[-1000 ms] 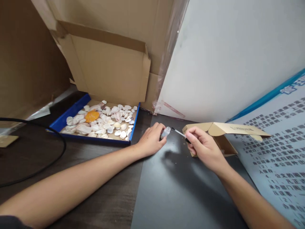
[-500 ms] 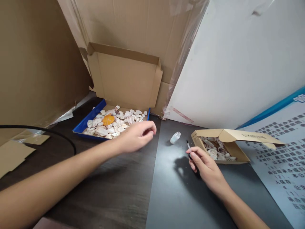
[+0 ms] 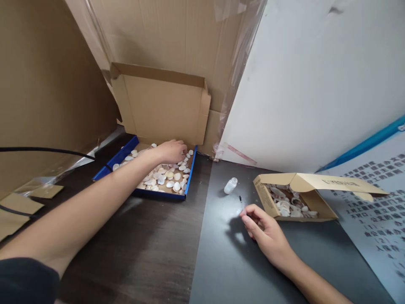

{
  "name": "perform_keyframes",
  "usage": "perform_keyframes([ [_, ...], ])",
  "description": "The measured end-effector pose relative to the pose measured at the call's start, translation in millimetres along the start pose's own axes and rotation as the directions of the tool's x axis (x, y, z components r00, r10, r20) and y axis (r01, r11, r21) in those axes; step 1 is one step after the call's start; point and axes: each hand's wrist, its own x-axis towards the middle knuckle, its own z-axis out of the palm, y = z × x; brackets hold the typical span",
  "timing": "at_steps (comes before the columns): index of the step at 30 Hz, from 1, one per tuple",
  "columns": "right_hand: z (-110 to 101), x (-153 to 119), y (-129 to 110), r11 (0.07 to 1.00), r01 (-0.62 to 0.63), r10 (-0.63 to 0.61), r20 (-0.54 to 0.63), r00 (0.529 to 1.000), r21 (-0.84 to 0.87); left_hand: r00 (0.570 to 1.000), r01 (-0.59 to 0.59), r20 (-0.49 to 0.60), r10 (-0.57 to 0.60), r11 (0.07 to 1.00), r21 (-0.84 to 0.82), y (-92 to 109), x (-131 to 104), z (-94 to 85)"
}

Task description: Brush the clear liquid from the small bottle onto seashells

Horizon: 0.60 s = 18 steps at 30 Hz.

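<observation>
My left hand (image 3: 172,152) reaches over the blue-edged box of shells (image 3: 186,179), its fingers bent down at the shells near the back right; what they hold, if anything, is hidden. Pinched in my right hand (image 3: 261,226) is a thin brush applicator (image 3: 240,199), its dark tip pointing up and away. Just beyond that tip stands a small open glass bottle (image 3: 230,185) with whitish liquid, on the grey mat. To the right of the hand lies a smaller cardboard box (image 3: 267,198) with shells, its lid raised.
Cardboard walls (image 3: 171,38) rise at the back and left, and a white panel (image 3: 300,84) at the right. A black cable (image 3: 47,149) and cardboard scraps (image 3: 19,207) are at the left. A printed sheet (image 3: 373,211) lies at the far right.
My left hand has moved from beside the blue-edged box to over its shells. My right hand has shifted slightly left and down with the brush. The camera view has shifted a little.
</observation>
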Motion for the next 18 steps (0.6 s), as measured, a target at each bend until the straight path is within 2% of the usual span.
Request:
perform_keyframes([
  [3, 0, 2, 0, 1.000, 0.018, -0.018, 0.022, 1.000, -0.013, 0.997, 0.001, 0.071, -0.002, 1.000, 0.014, -1, 8, 4.1],
  [8, -1, 3, 1, 0.999, 0.041, -0.040, 0.042, 0.998, -0.022, 0.991, 0.027, 0.129, -0.028, 1.000, 0.015, 2, 8, 5.1],
  [13, -2, 3, 3, 1.000, 0.030, -0.030, 0.066, 0.997, 0.002, 0.990, 0.039, 0.140, -0.033, 0.998, -0.045, 7, 5, -1.1],
  [18, -2, 2, 3, 1.000, 0.018, -0.020, 0.075, 0.997, 0.019, 0.990, 0.082, 0.131, -0.059, 0.981, -0.178, 2, 2, -9.8],
])
